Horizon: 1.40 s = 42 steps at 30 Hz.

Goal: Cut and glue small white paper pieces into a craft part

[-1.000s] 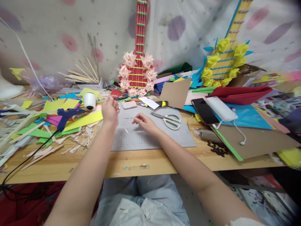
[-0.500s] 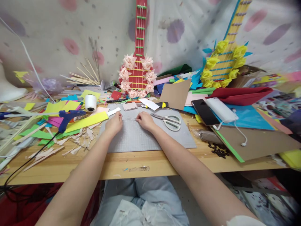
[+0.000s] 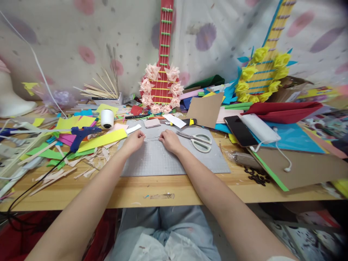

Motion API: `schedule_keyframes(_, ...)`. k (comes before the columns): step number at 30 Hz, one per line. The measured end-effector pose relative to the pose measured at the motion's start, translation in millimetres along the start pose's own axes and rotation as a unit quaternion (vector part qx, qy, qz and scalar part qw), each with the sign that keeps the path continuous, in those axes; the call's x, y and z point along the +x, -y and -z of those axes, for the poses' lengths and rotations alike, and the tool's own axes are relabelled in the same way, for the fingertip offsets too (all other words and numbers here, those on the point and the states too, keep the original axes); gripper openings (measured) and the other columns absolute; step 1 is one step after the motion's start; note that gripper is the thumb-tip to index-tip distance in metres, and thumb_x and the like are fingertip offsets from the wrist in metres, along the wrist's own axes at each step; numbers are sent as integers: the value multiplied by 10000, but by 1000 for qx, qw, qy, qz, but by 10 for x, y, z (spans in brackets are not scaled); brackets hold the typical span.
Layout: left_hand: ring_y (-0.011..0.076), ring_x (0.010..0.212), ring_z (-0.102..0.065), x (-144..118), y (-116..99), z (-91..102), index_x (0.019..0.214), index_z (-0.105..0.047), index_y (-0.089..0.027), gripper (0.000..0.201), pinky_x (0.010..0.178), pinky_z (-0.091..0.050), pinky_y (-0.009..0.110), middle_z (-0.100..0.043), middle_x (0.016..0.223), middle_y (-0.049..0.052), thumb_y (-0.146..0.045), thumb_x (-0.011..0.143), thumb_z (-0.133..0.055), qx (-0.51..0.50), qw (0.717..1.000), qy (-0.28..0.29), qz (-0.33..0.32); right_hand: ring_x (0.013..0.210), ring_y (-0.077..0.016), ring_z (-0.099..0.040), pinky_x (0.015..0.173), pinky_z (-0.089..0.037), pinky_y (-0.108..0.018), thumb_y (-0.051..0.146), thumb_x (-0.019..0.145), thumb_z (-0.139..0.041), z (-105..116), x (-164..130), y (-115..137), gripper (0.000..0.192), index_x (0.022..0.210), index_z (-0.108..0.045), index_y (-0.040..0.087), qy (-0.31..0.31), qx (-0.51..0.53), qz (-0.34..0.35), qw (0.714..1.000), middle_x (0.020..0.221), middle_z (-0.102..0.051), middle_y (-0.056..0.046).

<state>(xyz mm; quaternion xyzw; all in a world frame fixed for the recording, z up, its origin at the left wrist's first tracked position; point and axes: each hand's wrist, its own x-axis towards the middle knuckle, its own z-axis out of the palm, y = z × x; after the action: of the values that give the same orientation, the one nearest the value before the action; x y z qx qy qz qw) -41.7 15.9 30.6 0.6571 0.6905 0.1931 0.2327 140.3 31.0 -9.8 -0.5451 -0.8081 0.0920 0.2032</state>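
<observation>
- I see a pale sheet (image 3: 67, 40) with pink and purple blotches hung as the back wall; it runs the full width behind my view
- a light wooden table (image 3: 163, 188) spans the frame; its front edge is scuffed
- the light is soft and even; shadows are faint

Both arms outstretched; left hand (image 3: 135, 140) and right hand (image 3: 170, 140) near, fingertips pinched.

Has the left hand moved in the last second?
Yes. The left hand came right and down onto the grey mat, toward the right hand.
</observation>
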Motion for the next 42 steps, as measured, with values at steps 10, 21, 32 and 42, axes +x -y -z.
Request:
schedule_keyframes(10,144,701,-544,24,81,-35,849,-609,-163,227,653,-384,247,-642,785,27,-281,738,-450,-56,998,9,-30,583,-97,-478,582,-350,-229,218,745,-505,44,-1,-98,70,784,-538,171,-23,358,-42,933,622,-551,22)
schedule_keyframes(21,109,547,-493,-89,-136,-26,977,-636,-165,372,548,-384,246,-665,886,57,-390,734,-468,-153,977,112,-96,561,-67,-536,503,-412,-178,247,610,-674,225,-143,-180,186,751,-628,136,131,693,-103,701,687,-643,-27)
schedule_keyframes(32,108,584,-467,-170,-198,24,852,-621,-149,326,501,-291,214,-670,746,39,-400,726,-455,-173,967,176,-71,517,-54,-519,505,-427,-179,225,590,-699,178,-127,-159,185,733,-636,125,128,676,-156,708,645,-636,-20)
schedule_keyframes(42,81,503,-389,-213,-273,-55,746,-558,-153,228,499,-279,217,-595,656,1,-354,711,-454,-236,959,150,-53,604,-59,-535,623,-449,-201,214,554,-710,149,-102,69,246,788,-651,168,22,743,-173,646,734,-645,-9)
